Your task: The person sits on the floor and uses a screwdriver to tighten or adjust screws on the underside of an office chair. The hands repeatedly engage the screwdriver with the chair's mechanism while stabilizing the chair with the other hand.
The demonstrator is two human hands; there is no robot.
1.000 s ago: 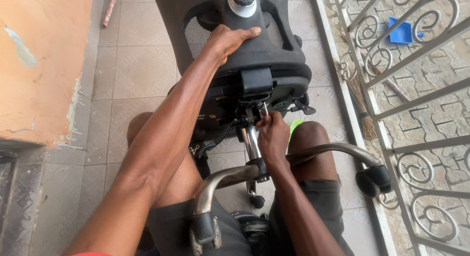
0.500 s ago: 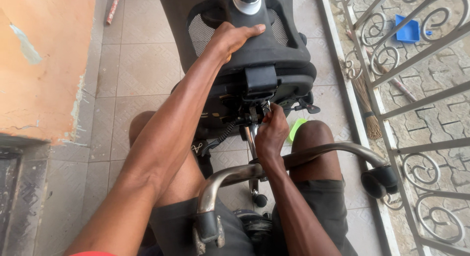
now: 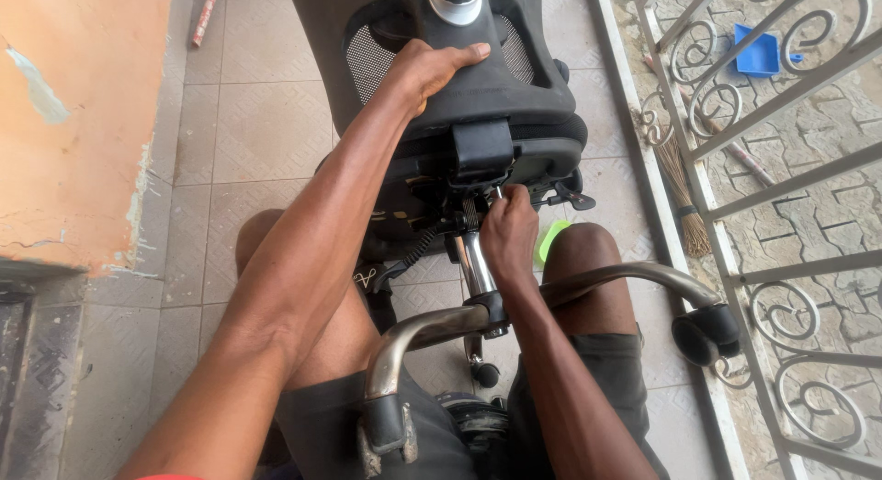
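A black office chair lies tipped over across my lap, its underside facing me. My left hand grips the edge of the black seat shell at the top. My right hand is closed around a small tool or part at the black mechanism under the seat, just beside the shiny gas cylinder. What exactly the fingers pinch is hidden. The chrome star base arches over my knees, with a black caster at the right and another leg end near my shorts.
An orange wall stands on the left above tiled floor. A metal scroll railing runs down the right, with a broom leaning by it and a blue dustpan beyond. A bright green item lies by my right knee.
The view has shifted slightly; my right hand has stayed at the mechanism with small finger movement. My left hand keeps its hold on the seat.
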